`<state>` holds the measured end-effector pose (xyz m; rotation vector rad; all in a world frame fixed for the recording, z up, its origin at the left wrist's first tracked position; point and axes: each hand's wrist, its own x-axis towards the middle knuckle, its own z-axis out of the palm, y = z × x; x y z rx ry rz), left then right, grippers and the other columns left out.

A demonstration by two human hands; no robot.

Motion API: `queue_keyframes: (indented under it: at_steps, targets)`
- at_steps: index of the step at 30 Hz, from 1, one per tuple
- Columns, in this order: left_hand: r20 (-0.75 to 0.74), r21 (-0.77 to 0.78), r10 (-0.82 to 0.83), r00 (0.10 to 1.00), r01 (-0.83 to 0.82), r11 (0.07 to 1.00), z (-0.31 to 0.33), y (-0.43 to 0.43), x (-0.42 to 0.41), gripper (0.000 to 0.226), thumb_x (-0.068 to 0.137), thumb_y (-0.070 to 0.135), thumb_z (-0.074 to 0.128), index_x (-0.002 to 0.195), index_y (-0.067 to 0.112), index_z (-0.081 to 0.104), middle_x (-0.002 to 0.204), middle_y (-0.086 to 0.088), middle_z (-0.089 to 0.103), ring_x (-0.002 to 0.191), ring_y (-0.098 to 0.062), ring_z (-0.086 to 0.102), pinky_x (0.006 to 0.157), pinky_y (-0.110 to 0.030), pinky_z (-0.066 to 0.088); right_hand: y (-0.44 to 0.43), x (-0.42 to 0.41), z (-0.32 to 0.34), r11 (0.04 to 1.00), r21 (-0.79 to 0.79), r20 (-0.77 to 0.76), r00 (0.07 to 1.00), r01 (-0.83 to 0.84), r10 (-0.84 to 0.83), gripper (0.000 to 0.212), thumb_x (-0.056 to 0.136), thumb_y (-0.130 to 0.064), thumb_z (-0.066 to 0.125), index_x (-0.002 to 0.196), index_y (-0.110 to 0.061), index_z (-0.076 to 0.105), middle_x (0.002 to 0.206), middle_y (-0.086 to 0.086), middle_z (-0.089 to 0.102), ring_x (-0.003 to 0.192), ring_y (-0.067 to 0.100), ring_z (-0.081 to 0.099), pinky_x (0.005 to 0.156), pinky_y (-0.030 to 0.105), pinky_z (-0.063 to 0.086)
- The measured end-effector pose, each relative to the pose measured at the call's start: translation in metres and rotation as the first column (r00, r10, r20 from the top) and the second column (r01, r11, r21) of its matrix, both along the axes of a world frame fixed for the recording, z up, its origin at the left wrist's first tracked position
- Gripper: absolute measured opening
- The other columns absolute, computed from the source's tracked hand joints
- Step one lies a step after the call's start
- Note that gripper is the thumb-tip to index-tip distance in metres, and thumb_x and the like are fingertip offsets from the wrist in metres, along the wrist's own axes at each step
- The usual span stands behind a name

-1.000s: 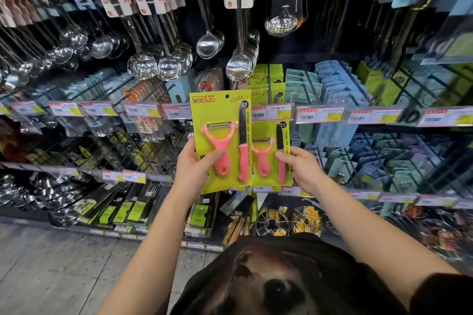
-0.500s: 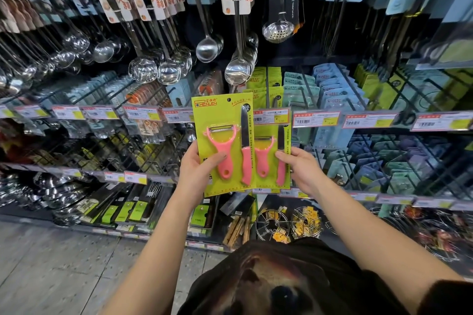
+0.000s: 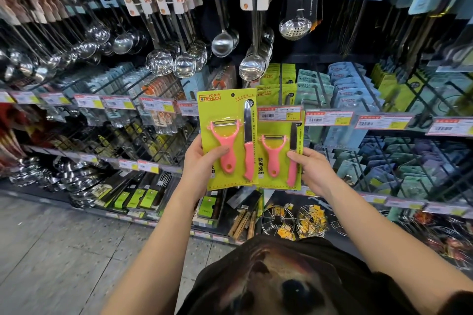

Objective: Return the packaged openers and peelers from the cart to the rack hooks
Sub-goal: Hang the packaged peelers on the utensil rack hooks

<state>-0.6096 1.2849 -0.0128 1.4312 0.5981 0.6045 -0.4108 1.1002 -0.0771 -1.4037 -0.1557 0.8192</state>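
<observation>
The front pack [image 3: 225,110], a green card with a pink peeler [image 3: 224,133] and a pink-handled knife [image 3: 247,146], is held upright in the air before the rack. The left hand [image 3: 199,163] grips its lower left edge, with the thumb across the peeler handle and the fingers behind the card. A small hole [image 3: 232,95] shows near its top.

Just right of the front pack, with one edge tucked behind it, is a second pack [image 3: 280,158] of the same kind. The right hand [image 3: 313,169] grasps its lower right edge, thumb on the knife handle.

A price tag [image 3: 279,113], right of the front pack's upper half, covers the top of the second pack, so I cannot tell whether that pack hangs on a hook. Behind the tag, more green packs [image 3: 276,79] hang in a row, with blue packs [image 3: 353,84] further right.

Above the front pack hang steel ladles [image 3: 252,66]. Below it and to the right sit wire stands [image 3: 294,220], which are blurred. The floor [image 3: 51,250] lies down to its left. A dark shirt [image 3: 294,276] fills the bottom edge and hides the lower rack. The print on the tags is too small to read.
</observation>
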Motion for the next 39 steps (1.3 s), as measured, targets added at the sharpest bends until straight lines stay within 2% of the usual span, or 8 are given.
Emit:
queue_keyframes:
  at_steps: [5, 9, 13, 18, 25, 29, 33, 39]
  targets:
    - [-0.020, -0.006, 0.009, 1.000, -0.009, 1.000, 0.000, 0.001, -0.006, 0.031, 0.093, 0.000, 0.069, 0.121, 0.011, 0.066, 0.102, 0.000, 0.080, 0.093, -0.015, 0.078, 0.071, -0.023, 0.060, 0.003, -0.002, 0.012, 1.000, -0.020, 0.031, 1.000, 0.004, -0.003, 0.006, 0.094, -0.009, 0.068, 0.097, -0.013, 0.070, 0.101, 0.006, 0.074, 0.093, 0.018, 0.068, 0.090, 0.037, 0.051]
    - [-0.031, -0.003, 0.028, 0.999, -0.028, 1.000, 0.000, 0.003, -0.012, 0.034, 0.092, 0.002, 0.071, 0.124, 0.009, 0.066, 0.106, -0.003, 0.079, 0.098, -0.020, 0.077, 0.081, -0.035, 0.059, 0.006, -0.010, 0.017, 1.000, -0.010, 0.007, 1.000, 0.013, -0.012, 0.014, 0.096, -0.005, 0.065, 0.090, -0.018, 0.063, 0.097, 0.002, 0.071, 0.088, 0.010, 0.064, 0.069, 0.026, 0.043]
    - [-0.040, 0.007, 0.031, 0.999, -0.031, 0.999, 0.000, 0.004, -0.016, 0.031, 0.091, 0.004, 0.074, 0.120, 0.014, 0.068, 0.110, -0.008, 0.079, 0.105, -0.028, 0.076, 0.093, -0.049, 0.058, 0.002, -0.009, 0.017, 1.000, -0.029, -0.002, 1.000, -0.009, 0.009, 0.005, 0.094, -0.010, 0.069, 0.096, -0.014, 0.069, 0.102, 0.005, 0.074, 0.094, 0.016, 0.067, 0.090, 0.037, 0.049]
    - [-0.052, -0.006, 0.012, 0.999, -0.013, 1.000, 0.004, 0.003, -0.017, 0.034, 0.090, 0.007, 0.077, 0.121, 0.016, 0.068, 0.115, -0.010, 0.079, 0.109, -0.032, 0.075, 0.097, -0.057, 0.058, -0.001, -0.013, 0.025, 1.000, -0.027, -0.017, 1.000, 0.014, -0.015, 0.010, 0.095, -0.009, 0.067, 0.094, -0.019, 0.065, 0.101, 0.002, 0.072, 0.091, 0.012, 0.064, 0.077, 0.034, 0.045]
    - [-0.042, -0.010, 0.027, 0.999, -0.027, 1.000, 0.005, 0.007, -0.021, 0.028, 0.090, 0.006, 0.077, 0.112, 0.022, 0.070, 0.109, -0.007, 0.080, 0.105, -0.029, 0.076, 0.099, -0.060, 0.056, -0.004, -0.018, 0.025, 1.000, -0.008, -0.078, 0.997, 0.002, -0.003, 0.008, 0.094, -0.010, 0.068, 0.098, -0.016, 0.065, 0.102, 0.003, 0.072, 0.093, 0.013, 0.063, 0.098, 0.042, 0.035]
    - [-0.047, -0.014, 0.039, 0.998, -0.039, 0.999, 0.006, 0.007, -0.022, 0.028, 0.091, 0.006, 0.076, 0.113, 0.021, 0.069, 0.106, -0.004, 0.081, 0.104, -0.026, 0.077, 0.103, -0.057, 0.054, -0.004, -0.017, 0.022, 1.000, 0.011, -0.090, 0.996, 0.018, -0.017, 0.051, 0.088, -0.013, 0.076, 0.134, -0.008, 0.055, 0.129, 0.011, 0.065, 0.122, 0.024, 0.059, 0.118, 0.053, 0.028]
    - [-0.048, -0.015, 0.042, 0.998, -0.043, 0.999, 0.007, 0.009, -0.022, 0.027, 0.091, 0.007, 0.076, 0.113, 0.021, 0.069, 0.108, -0.006, 0.081, 0.107, -0.028, 0.076, 0.104, -0.060, 0.053, 0.000, -0.018, 0.027, 1.000, 0.021, -0.107, 0.994, -0.016, 0.018, 0.012, 0.094, -0.006, 0.067, 0.099, -0.016, 0.062, 0.099, 0.005, 0.069, 0.094, 0.015, 0.063, 0.105, 0.040, 0.037]
    - [-0.050, -0.034, 0.040, 0.998, -0.041, 0.999, 0.009, 0.010, -0.024, 0.027, 0.092, 0.007, 0.075, 0.114, 0.021, 0.069, 0.110, -0.008, 0.080, 0.110, -0.030, 0.075, 0.105, -0.061, 0.052, -0.009, -0.018, 0.022, 0.999, 0.046, -0.114, 0.993, 0.018, -0.012, 0.035, 0.092, -0.007, 0.068, 0.126, -0.001, 0.063, 0.110, 0.010, 0.073, 0.111, 0.028, 0.067, 0.110, 0.051, 0.043]
